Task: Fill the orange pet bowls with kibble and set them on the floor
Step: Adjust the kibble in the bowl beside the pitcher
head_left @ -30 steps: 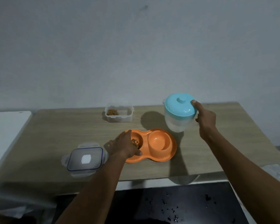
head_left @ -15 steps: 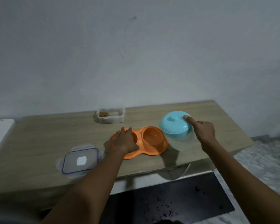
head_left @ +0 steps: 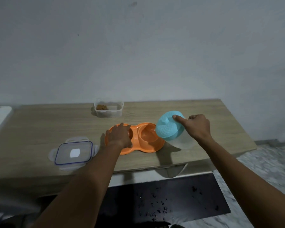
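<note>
Tabletop (head_left: pixel 39 122), one twin bowl (head_left: pixel 148 134), one pitcher (head_left: pixel 182 143)

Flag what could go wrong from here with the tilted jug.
The jug is tipped steeply over the right compartment of the orange bowl, its blue lid pinned by one finger of the right hand; the lid may slip and dump the contents.
The left hand lies on the left compartment, so overshoot could wet it.

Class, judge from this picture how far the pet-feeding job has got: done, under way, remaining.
Done: the kibble box is open, its lid set aside. Under way: the left hand rests over the left of the orange bowls, hiding its contents; the right hand tilts a jug towards the right one. Left: the bowls stand on the table, not yet on the floor.
</note>
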A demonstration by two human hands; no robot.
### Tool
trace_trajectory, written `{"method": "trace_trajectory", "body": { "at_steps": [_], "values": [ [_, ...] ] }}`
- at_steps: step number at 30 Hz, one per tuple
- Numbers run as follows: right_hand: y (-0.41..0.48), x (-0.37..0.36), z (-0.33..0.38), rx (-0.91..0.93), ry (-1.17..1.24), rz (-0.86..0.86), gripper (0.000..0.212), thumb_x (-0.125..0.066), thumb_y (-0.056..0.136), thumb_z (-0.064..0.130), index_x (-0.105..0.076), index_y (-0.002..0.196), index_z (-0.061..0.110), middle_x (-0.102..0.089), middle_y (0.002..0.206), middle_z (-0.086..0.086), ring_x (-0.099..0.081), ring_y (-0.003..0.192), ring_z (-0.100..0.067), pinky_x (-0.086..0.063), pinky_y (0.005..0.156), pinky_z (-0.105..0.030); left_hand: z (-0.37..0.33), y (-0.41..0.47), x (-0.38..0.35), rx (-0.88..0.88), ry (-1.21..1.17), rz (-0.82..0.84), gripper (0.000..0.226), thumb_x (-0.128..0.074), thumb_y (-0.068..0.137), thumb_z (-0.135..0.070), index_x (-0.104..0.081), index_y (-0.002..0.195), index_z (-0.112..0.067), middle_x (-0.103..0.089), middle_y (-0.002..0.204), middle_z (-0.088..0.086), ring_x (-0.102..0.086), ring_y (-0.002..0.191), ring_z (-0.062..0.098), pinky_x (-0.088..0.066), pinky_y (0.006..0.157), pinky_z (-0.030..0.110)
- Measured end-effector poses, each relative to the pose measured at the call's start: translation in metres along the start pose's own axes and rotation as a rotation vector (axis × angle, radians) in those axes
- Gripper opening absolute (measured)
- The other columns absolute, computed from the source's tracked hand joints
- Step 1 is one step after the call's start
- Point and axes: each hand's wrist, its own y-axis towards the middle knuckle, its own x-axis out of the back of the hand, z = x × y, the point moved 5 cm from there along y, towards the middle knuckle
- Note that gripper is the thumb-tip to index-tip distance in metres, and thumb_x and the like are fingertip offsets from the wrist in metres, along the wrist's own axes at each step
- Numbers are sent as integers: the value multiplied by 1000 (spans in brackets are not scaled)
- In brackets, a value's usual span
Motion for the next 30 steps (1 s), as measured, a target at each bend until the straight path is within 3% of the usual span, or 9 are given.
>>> {"method": "trace_trajectory", "body": {
  "at_steps": [8, 14, 21, 27, 30],
  "values": [
    [8, -2, 8, 90, -97, 7, 74, -77, 69, 69, -63, 60, -3, -53, 54, -6, -51, 53, -20, -37, 55, -35, -1, -1, -1, 26, 11, 10, 106, -87, 67, -42, -28, 154, -35, -20, 164, 1, -19, 150, 28, -11, 116, 64],
    [11, -2, 10, 123, -138, 10, 76, -76, 67, 72, -65, 60, -2, -59, 55, -14, -52, 52, -20, -38, 54, -36, -1, -1, -2, 32, 14, 7, 106, -87, 66, -42, -27, 154, -35, -21, 164, 1, -19, 150, 28, -9, 116, 64],
    [15, 3, 13, 154, -150, 20, 78, -77, 68, 71, -64, 61, -6, -52, 53, -9, -50, 51, -20, -36, 53, -34, -4, 1, -1, 43, 23, 16, 106, -87, 66, -41, -27, 153, -35, -23, 163, 1, -21, 149, 28, -10, 116, 63],
    [18, 6, 13, 148, -157, 14, 70, -78, 69, 70, -55, 52, 5, -48, 50, -5, -47, 50, -18, -33, 52, -31, -5, 2, -1, 36, 32, 25, 105, -87, 66, -42, -27, 152, -36, -25, 162, 0, -22, 149, 29, -11, 116, 63],
    [22, 7, 15, 160, -160, 16, 75, -76, 68, 71, -62, 58, -2, -52, 52, -8, -50, 51, -20, -36, 53, -34, -5, 2, 0, 39, 33, 25, 105, -86, 66, -42, -26, 152, -37, -26, 161, -1, -23, 148, 29, -11, 116, 63]
  ]
}}
